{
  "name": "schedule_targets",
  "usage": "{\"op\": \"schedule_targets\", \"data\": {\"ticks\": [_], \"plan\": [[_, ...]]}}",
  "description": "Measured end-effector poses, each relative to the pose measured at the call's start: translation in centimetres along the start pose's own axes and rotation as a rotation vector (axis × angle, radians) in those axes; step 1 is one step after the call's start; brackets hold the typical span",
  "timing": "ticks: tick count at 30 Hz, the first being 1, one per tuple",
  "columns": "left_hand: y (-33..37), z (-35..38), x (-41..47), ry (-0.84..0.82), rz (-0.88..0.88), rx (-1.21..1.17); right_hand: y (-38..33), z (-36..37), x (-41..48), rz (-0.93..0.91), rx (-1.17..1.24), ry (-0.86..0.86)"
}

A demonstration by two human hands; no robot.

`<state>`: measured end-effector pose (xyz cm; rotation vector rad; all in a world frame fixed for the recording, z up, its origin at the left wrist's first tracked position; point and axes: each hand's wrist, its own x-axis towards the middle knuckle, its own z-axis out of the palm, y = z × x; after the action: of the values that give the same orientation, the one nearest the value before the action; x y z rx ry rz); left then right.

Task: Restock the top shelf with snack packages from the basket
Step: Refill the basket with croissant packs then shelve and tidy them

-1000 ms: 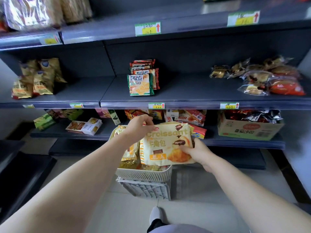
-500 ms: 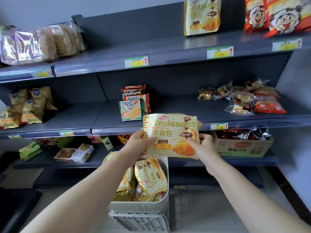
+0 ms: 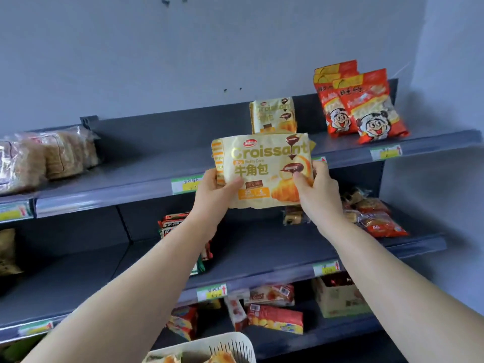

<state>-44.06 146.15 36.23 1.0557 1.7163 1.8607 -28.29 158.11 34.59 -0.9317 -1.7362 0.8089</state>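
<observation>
A yellow croissant package (image 3: 262, 169) is held upright in both hands at the front edge of the top shelf (image 3: 146, 166). My left hand (image 3: 213, 197) grips its lower left side and my right hand (image 3: 318, 189) grips its right side. Behind it on that shelf stands a second, matching croissant package (image 3: 273, 115). The white basket (image 3: 230, 341) shows only its rim at the bottom edge, with more packages inside.
Red cartoon snack bags (image 3: 358, 106) stand at the right of the top shelf and clear-wrapped biscuit packs (image 3: 49, 155) at its left. The bare shelf stretch lies between them. Lower shelves hold wrapped cakes (image 3: 372, 216), red packets (image 3: 275, 318) and a carton (image 3: 337, 297).
Both hands lifted the croissant package out of the basket up to the level of the top shelf. My view tilted upward, so the basket dropped to the bottom edge.
</observation>
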Motion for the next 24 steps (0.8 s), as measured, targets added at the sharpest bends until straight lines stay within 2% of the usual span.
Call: {"op": "schedule_targets", "data": {"ticks": [2,5,7,13,20,24], "plan": [[1.9,1.0,2.4,0.020,0.057,0.028,-1.3,-0.5,2.9,-0.035,-0.048,0.064],[3.7,2.8,6.1,0.058,0.128,0.073,-2.3,-1.0,7.1,-0.048,-0.308,0.145],[4.1,3.9,8.7,0.069,0.147,0.121,-2.4,-1.2,9.8,-0.016,-0.395,0.147],[4.4,7.2,17.1,0.118,0.081,0.335,-1.0,-0.7,18.5,-0.043,-0.159,0.027],[3.6,11.3,25.3,0.186,-0.074,0.400,1.6,0.9,27.1,0.077,-0.233,-0.115],[2.2,12.9,27.8,0.226,-0.156,0.453,2.7,2.9,29.5,0.127,-0.255,-0.259]]}}
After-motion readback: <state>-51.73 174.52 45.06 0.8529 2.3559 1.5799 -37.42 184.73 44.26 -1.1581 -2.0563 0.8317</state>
